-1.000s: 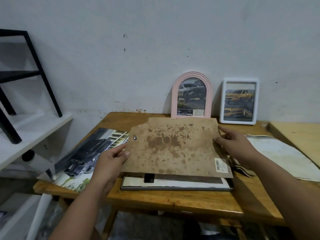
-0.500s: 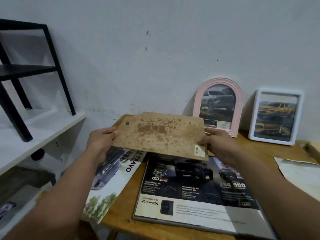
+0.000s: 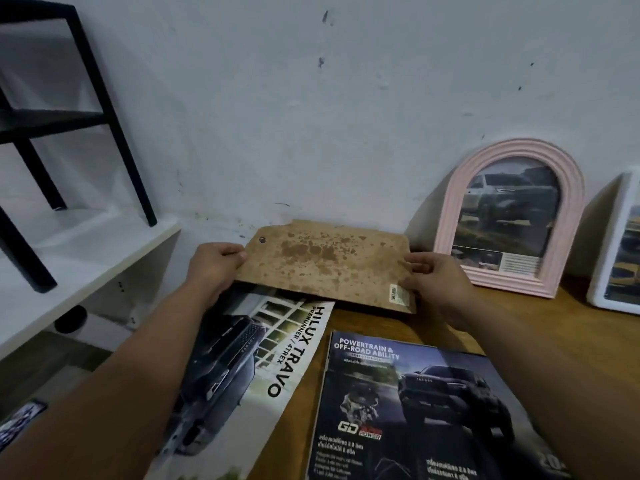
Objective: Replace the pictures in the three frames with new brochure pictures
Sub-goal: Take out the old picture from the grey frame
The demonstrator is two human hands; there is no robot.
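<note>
Carried back toward the wall, backing board (image 3: 322,263) pinched by left hand (image 3: 213,266) and right hand (image 3: 434,285).

One head-worn view looks forward and down, close over the table (image 3: 450,327).

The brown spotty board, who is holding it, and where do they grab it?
Both hands hold the stained brown backing board: the left hand grips its left edge, the right hand pinches its right edge, near the barcode sticker.
</note>
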